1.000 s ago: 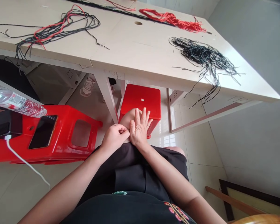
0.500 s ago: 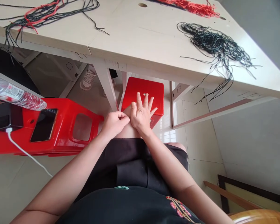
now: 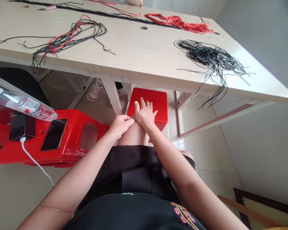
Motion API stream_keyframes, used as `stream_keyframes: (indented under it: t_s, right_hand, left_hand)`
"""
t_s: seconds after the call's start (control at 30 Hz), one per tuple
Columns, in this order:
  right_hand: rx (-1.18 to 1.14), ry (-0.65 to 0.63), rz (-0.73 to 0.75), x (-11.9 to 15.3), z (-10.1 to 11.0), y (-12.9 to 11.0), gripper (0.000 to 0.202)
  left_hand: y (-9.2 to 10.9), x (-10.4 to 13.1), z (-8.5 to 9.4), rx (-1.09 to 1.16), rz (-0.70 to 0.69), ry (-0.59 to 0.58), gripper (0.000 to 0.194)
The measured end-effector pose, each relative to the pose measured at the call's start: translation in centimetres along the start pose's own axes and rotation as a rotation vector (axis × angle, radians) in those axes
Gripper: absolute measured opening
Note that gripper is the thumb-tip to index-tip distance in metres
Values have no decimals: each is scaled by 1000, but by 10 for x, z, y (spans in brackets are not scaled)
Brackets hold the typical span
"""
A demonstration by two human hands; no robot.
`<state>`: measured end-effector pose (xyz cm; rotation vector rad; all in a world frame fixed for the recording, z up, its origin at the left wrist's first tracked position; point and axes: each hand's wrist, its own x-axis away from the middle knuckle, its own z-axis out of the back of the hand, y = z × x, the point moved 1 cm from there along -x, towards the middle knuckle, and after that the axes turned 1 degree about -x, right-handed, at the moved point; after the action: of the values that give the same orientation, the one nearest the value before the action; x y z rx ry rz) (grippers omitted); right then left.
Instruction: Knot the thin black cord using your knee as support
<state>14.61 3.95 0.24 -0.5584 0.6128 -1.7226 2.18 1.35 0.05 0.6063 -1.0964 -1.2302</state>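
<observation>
Over my bare knee, my left hand (image 3: pixel 121 125) is closed in a pinch beside the heel of the other hand. A short dark cord end (image 3: pixel 135 120) shows at its fingertips. My right hand (image 3: pixel 145 113) lies palm down with its fingers spread, partly over the red stool (image 3: pixel 156 99); whatever is under its palm is hidden. On the table (image 3: pixel 139 60) a tangled bundle of black cords (image 3: pixel 208 56) hangs over the front edge at the right. Black cords mixed with a red one (image 3: pixel 69 36) lie at the left.
Red cords (image 3: pixel 182 23) and a long black braid (image 3: pixel 98 12) lie further back, with a pink-handled tool (image 3: pixel 50 7). At the left, a red stool (image 3: pixel 72 131) holds a plastic bottle (image 3: pixel 26 103), a phone (image 3: pixel 54 134) and a black box (image 3: pixel 22 127) with a white cable.
The view has tilted up, showing more of the tabletop. My left hand keeps its pinch near the right wrist, and my right hand's fingers have shifted slightly, still spread.
</observation>
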Motion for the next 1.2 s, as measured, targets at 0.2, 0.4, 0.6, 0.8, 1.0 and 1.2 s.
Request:
stream_keyframes:
  t_s: [0.2, 0.4, 0.6, 0.8, 1.0, 1.2]
  right_hand:
    - [-42, -58, -21, 4, -2, 5, 75]
    - [-38, -79, -14, 10, -2, 0, 74]
    - [18, -123, -10, 8, -7, -10, 70]
    - [16, -112, 9, 11, -8, -17, 65]
    - [56, -81, 29, 13, -11, -18, 63]
    - [99, -65, 31, 14, -12, -19, 63]
  left_hand:
    - [-6, 2, -1, 12, 2, -6, 20]
    - [-5, 8, 1, 11, -29, -16, 19]
    - [-3, 10, 10, 10, -82, 3, 17]
    - [-5, 11, 15, 25, -65, -6, 20]
    - [-5, 15, 17, 37, -68, -9, 21]
    - [-5, 16, 18, 22, -85, -3, 17]
